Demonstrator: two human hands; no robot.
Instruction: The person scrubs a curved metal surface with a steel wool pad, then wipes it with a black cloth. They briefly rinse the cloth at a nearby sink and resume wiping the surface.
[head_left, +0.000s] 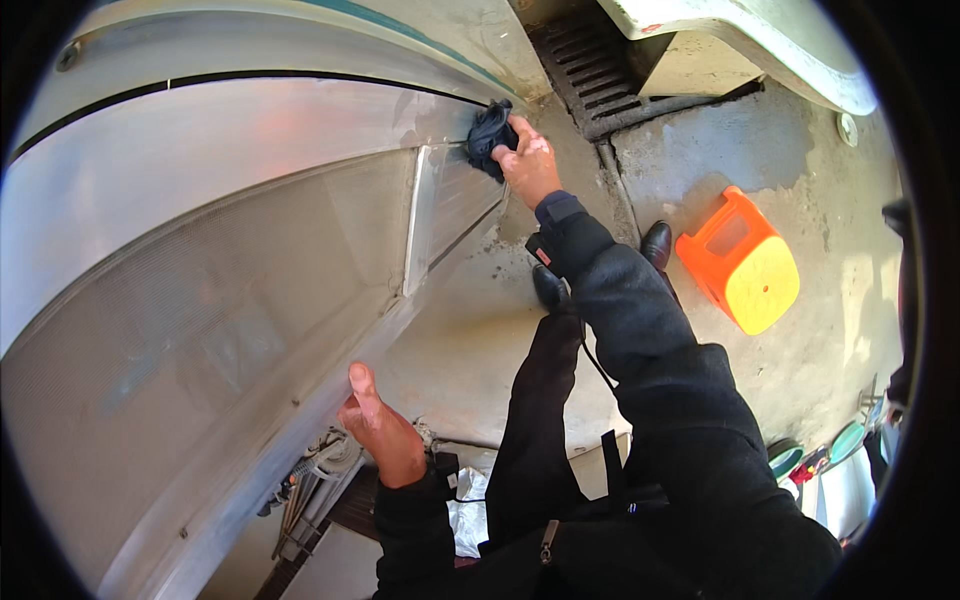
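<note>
My right hand grips a bunched dark cloth and presses it against the far end of a silvery metal-framed door or panel. A ribbed or mesh-like inset fills the panel's lower part. My left hand is at the panel's near edge, thumb raised; its other fingers are mostly hidden behind the thumb and the edge, so whether it grips the edge cannot be told. Black sleeves cover both arms.
An orange plastic stool with a yellow seat lies to the right on the concrete floor. A dark drain grate is beyond, beside a white basin. Tools and metal rods are at lower left, green-rimmed containers at lower right.
</note>
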